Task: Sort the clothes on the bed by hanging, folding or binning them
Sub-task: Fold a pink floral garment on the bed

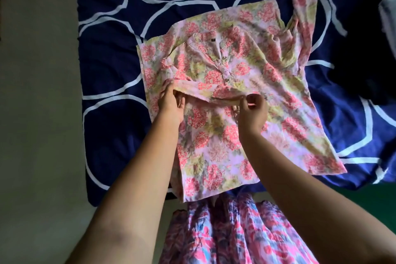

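A pink and yellow floral top lies spread flat on the navy bed cover, collar and button placket facing up. One of its sleeves is folded across the chest. My left hand grips the fold of that sleeve near the shoulder side. My right hand pinches the sleeve's cuff end at the middle of the garment. The other sleeve stretches out toward the far right of the bed.
The bed cover is navy with white curved lines. A pale grey item shows at the right edge. The floor runs along the left of the bed. A pink and blue patterned garment hangs below my arms.
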A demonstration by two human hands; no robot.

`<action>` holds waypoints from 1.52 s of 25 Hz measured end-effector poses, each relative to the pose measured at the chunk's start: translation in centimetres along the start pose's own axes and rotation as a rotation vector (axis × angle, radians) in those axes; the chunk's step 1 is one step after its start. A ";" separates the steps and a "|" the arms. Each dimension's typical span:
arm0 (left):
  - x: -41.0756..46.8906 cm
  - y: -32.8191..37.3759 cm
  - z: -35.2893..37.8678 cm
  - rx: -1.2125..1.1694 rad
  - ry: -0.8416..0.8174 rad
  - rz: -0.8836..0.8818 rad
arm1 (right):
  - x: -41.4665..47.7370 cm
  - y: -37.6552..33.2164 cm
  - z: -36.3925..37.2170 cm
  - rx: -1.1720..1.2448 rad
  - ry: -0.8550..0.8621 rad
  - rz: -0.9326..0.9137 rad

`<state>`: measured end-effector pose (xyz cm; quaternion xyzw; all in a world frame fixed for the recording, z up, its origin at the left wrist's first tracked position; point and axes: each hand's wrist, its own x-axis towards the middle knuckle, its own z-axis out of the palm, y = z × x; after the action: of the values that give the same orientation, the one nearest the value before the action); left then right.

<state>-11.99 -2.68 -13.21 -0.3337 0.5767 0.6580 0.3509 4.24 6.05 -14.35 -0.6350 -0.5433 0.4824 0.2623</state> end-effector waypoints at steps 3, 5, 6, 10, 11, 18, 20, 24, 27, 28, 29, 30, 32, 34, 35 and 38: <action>-0.4 -0.2 -0.6 -0.065 -0.002 0.009 | -2.9 1.3 -2.7 -0.019 -0.101 -0.172; -0.1 -1.4 -1.8 -0.054 0.074 -0.025 | -4.3 3.8 -4.1 -0.051 -0.179 -0.058; 0.0 -2.0 -2.3 -0.045 0.118 -0.044 | -4.8 4.9 -4.6 -0.056 -0.240 0.053; 0.9 -3.1 -3.4 0.015 0.193 0.013 | -4.8 5.8 -5.0 -0.009 -0.420 0.332; 1.2 -3.3 -3.6 0.040 0.215 0.047 | -4.3 5.3 -4.9 0.031 -0.371 0.374; 0.9 -3.5 -3.9 0.006 0.104 0.354 | -1.4 2.7 -4.5 0.077 -0.418 0.494; 1.9 -2.8 -4.8 0.043 0.016 0.454 | -2.5 3.0 -4.9 0.114 -0.453 0.516; 1.3 -2.6 -5.4 0.170 0.088 0.455 | -3.4 4.8 -6.5 0.272 -0.478 0.627; -1.5 -4.6 -4.0 0.800 0.364 0.854 | -3.1 5.3 -7.4 0.273 -0.597 0.610; -2.3 -5.6 -3.6 1.006 0.350 0.979 | -3.2 5.2 -7.6 0.250 -0.593 0.591; -3.0 -6.8 -3.3 1.177 0.254 1.048 | -3.2 5.3 -7.8 0.214 -0.546 0.567; -3.4 -8.2 -3.0 1.316 0.132 1.095 | -3.0 5.3 -8.1 0.177 -0.469 0.539; -4.0 -11.3 -2.6 1.495 -0.064 1.162 | -1.8 5.8 -8.8 0.098 -0.306 0.450; -4.6 -14.3 -2.0 1.563 -0.145 1.223 | -0.6 6.3 -9.7 0.006 -0.213 0.350; -4.9 -15.7 -1.8 1.590 -0.165 1.226 | 0.0 6.6 -10.1 -0.048 -0.200 0.297; -4.3 -18.6 -2.6 1.674 -0.148 1.146 | 0.6 6.3 -10.9 -0.261 -0.224 -0.037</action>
<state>6.19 -3.96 -19.61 0.3873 0.9020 0.1313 0.1383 16.74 7.02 -15.62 -0.5960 -0.6387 0.4705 0.1244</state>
